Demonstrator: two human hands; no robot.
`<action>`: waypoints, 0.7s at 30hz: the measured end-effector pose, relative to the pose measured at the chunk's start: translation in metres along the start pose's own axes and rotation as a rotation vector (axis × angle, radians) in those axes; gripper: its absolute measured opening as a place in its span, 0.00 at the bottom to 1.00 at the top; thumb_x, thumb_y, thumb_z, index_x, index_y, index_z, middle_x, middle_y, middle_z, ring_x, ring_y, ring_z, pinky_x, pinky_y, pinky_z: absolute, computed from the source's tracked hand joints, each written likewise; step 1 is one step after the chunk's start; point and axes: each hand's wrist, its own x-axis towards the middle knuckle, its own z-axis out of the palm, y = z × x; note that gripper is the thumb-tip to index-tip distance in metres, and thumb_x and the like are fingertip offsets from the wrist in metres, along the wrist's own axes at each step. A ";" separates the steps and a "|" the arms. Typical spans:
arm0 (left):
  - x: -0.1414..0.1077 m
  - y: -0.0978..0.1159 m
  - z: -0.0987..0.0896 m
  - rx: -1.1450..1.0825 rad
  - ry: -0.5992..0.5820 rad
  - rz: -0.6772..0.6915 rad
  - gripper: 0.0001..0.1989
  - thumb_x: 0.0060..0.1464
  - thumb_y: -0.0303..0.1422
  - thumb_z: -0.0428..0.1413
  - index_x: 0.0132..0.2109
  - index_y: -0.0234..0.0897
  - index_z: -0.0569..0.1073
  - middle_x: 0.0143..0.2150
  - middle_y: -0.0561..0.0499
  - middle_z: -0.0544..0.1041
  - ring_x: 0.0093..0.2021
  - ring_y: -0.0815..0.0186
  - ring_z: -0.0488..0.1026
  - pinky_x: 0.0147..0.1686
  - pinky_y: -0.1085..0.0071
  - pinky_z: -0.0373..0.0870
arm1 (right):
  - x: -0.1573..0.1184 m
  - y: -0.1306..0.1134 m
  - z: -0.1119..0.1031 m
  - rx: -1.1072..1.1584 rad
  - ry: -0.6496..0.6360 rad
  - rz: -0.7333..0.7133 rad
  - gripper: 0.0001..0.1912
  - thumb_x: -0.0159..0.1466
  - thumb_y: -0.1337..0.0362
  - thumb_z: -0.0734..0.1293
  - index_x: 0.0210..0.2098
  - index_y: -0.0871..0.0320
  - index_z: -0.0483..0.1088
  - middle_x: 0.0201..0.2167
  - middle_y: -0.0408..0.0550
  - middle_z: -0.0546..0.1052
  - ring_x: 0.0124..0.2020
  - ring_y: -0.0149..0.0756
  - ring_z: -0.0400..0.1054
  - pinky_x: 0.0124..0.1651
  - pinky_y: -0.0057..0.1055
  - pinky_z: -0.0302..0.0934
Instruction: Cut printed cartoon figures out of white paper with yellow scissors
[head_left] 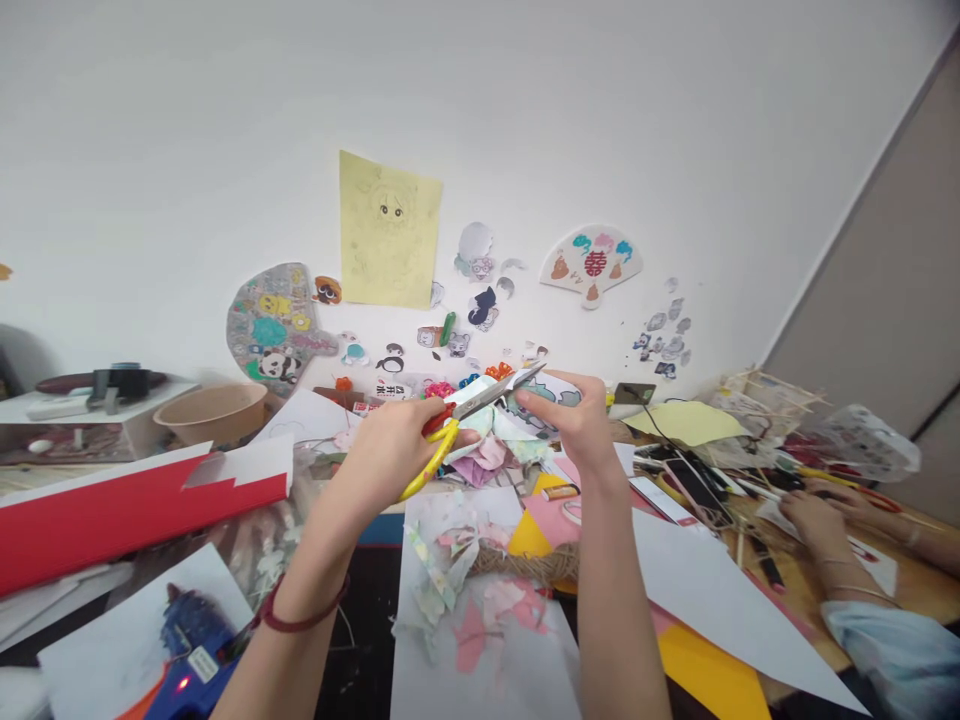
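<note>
My left hand (401, 440) is wrapped round the yellow and red handles of a pair of scissors (433, 462). The blades point up and right, with their tips over a paper cutout (551, 392) that has a teal and grey drawing. My right hand (570, 420) pinches that cutout near the scissor tips. Crumpled pastel paper pieces (487, 455) lie just below the blades. Further down, pink and green scraps (472, 620) rest on a white sheet (420, 690).
A blue glue gun (196, 640) with a lit red light lies at lower left, near red board (97, 515). Behind it stands a tan bowl (214, 413). Another person's hands (821, 520) work at right, beside pens and a phone (697, 488).
</note>
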 end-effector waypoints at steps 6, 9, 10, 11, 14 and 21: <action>0.010 -0.013 0.016 -0.016 -0.041 0.000 0.23 0.60 0.52 0.49 0.26 0.41 0.58 0.22 0.55 0.66 0.23 0.67 0.59 0.26 0.70 0.50 | 0.008 0.020 0.003 0.011 -0.025 0.057 0.10 0.52 0.61 0.76 0.23 0.60 0.74 0.21 0.42 0.69 0.25 0.30 0.61 0.29 0.28 0.56; 0.013 -0.018 0.024 -0.006 -0.059 -0.009 0.23 0.60 0.53 0.49 0.26 0.41 0.61 0.22 0.53 0.67 0.23 0.66 0.63 0.26 0.70 0.50 | 0.011 0.029 0.003 0.012 -0.040 0.077 0.12 0.51 0.60 0.76 0.21 0.60 0.73 0.21 0.41 0.68 0.24 0.29 0.59 0.28 0.28 0.55; 0.014 -0.020 0.025 0.001 -0.061 -0.016 0.22 0.60 0.52 0.48 0.28 0.41 0.62 0.23 0.53 0.69 0.24 0.65 0.64 0.26 0.70 0.50 | 0.012 0.031 0.003 0.011 -0.046 0.081 0.12 0.51 0.60 0.76 0.21 0.60 0.73 0.21 0.41 0.68 0.24 0.28 0.59 0.27 0.28 0.55; 0.014 -0.022 0.027 0.010 -0.060 -0.026 0.21 0.60 0.52 0.48 0.29 0.41 0.64 0.24 0.52 0.70 0.25 0.63 0.66 0.26 0.70 0.50 | 0.012 0.033 0.003 0.010 -0.052 0.083 0.12 0.51 0.60 0.76 0.21 0.60 0.73 0.20 0.41 0.68 0.24 0.28 0.59 0.27 0.28 0.55; 0.013 -0.025 0.028 0.038 -0.047 -0.060 0.19 0.60 0.52 0.48 0.35 0.40 0.67 0.29 0.48 0.75 0.29 0.59 0.71 0.26 0.69 0.51 | 0.012 0.035 0.004 0.007 -0.071 0.083 0.11 0.52 0.59 0.76 0.23 0.60 0.74 0.20 0.41 0.69 0.24 0.29 0.60 0.27 0.27 0.55; 0.012 -0.023 0.026 0.036 -0.048 -0.037 0.20 0.62 0.52 0.46 0.40 0.40 0.67 0.33 0.47 0.77 0.31 0.58 0.74 0.26 0.70 0.52 | 0.011 0.032 0.012 -0.023 -0.132 0.082 0.13 0.52 0.57 0.76 0.32 0.59 0.81 0.27 0.45 0.76 0.27 0.32 0.65 0.29 0.28 0.58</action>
